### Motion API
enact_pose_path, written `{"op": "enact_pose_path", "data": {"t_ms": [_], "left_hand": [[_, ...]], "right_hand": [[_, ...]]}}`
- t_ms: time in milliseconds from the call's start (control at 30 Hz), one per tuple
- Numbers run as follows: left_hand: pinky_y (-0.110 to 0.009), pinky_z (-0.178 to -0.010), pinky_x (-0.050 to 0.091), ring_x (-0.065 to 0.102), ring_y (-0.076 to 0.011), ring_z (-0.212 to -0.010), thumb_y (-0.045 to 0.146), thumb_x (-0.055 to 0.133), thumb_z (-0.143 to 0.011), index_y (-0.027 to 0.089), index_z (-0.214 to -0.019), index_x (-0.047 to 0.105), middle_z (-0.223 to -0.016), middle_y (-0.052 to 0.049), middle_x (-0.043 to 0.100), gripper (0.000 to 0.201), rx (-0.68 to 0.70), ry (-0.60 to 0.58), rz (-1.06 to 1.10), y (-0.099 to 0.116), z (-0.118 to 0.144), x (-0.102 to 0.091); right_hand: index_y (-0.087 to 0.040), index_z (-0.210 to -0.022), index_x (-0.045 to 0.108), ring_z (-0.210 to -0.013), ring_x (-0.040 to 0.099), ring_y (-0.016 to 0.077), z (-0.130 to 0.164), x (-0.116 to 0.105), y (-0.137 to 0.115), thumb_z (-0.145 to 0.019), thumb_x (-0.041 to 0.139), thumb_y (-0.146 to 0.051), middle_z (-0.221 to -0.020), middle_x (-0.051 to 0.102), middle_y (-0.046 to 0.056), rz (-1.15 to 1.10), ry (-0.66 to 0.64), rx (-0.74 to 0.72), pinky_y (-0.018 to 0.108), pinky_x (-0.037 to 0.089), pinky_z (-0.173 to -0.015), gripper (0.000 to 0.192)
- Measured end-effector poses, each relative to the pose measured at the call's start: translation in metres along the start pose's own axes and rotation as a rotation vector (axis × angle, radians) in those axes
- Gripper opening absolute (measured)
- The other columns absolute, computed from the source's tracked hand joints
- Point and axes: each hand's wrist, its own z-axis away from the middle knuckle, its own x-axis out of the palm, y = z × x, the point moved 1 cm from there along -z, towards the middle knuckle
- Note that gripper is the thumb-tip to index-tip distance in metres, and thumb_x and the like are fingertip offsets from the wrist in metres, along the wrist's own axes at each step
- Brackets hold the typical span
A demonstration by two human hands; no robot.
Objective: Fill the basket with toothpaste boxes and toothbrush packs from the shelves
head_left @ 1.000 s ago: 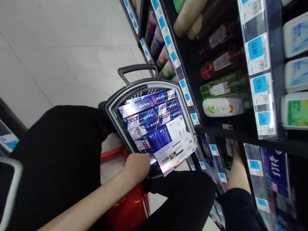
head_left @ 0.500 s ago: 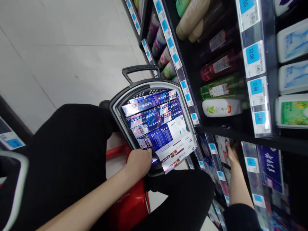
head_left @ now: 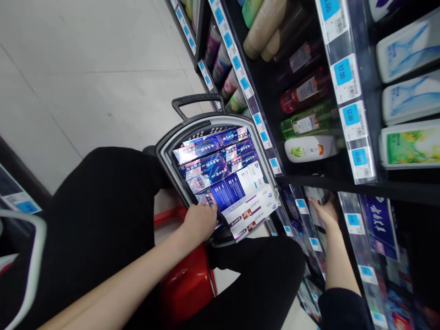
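Black-clad knee (head_left: pixel 103 220): fills the lower left, with a red stool (head_left: pixel 185 286) showing beneath it.

Left hand (head_left: pixel 201 222): fingers curled loosely down onto the near end of the boxes in the basket — resting on a dark blue carton at the basket's near rim. Whether it actually pinches that carton cannot be told; the fingertips are hidden.

Basket (head_left: pixel 165 146): grey-rimmed, black handle raised at its far end, standing on the floor just beside the shelf unit. It is packed with blue toothpaste boxes (head_left: pixel 213 162) laid flat in rows, and two white boxes (head_left: pixel 252 211) lie slanted across its near right corner.

Shelf unit (head_left: pixel 309 183): black, edged with blue price tags (head_left: pixel 350 114); bottles (head_left: pixel 305 123) lie on the upper tier.

Right hand (head_left: pixel 325 211): inside the lower shelf, below the black ledge, fingers closed around the edge of a white box (head_left: pixel 316 195) there; the thumb side is hidden, so how firm the grip is cannot be seen.

Change since a second ago: the right hand was deeper in the shelf with only the wrist visible — now it is out nearer the shelf front, with the white box. The left hand has stayed at the basket's near rim.
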Motion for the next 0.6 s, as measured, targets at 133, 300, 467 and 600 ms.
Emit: {"op": "enact_pose_path", "data": {"t_ms": [133,300,467,600], "left_hand": [[-0.044,-0.081,0.046,0.06,-0.0361,-0.101,0.028,0.049,-0.087,0.003,-0.122,0.055,-0.108,-0.027,0.064,0.044,-0.001,0.021,-0.024,0.0,-0.001,-0.002],[-0.044,-0.083,0.047,0.06,-0.0353,-0.104,0.031,0.047,-0.087,0.007,-0.121,0.056,-0.111,-0.024,0.064,0.043,-0.01,0.017,-0.016,-0.003,0.0,-0.002],[-0.043,-0.083,0.048,0.061,-0.0348,-0.104,0.032,0.048,-0.086,0.009,-0.116,0.059,-0.11,-0.023,0.066,0.04,-0.044,0.062,-0.029,-0.01,0.015,-0.003],[-0.041,-0.084,0.048,0.063,-0.0297,-0.098,0.035,0.046,-0.086,0.012,-0.108,0.062,-0.104,-0.017,0.068,0.036,-0.01,0.185,0.095,-0.014,0.039,-0.014]], "right_hand": [[-0.007,-0.131,0.043,-0.103,0.056,0.038,0.012,0.001,-0.008,-0.078,0.05,-0.058,-0.116,0.056,0.027,0.14,0.064,-0.032,0.045,0.043,-0.083,0.074],[-0.004,-0.123,0.046,-0.089,0.061,0.0375,0.021,0.005,-0.009,-0.078,0.051,-0.055,-0.098,0.061,0.027,0.137,0.086,0.042,0.045,0.046,-0.073,0.068],[0.001,-0.116,0.047,-0.086,0.059,0.0391,0.054,0.013,0.007,-0.08,0.048,-0.044,-0.094,0.059,0.029,0.145,0.261,-0.009,0.046,0.045,-0.07,0.057],[-0.004,-0.115,0.049,-0.096,0.056,0.0368,0.111,0.02,0.002,-0.079,0.049,-0.031,-0.107,0.057,0.027,0.033,0.349,-0.218,0.047,0.044,-0.081,0.045]]}}
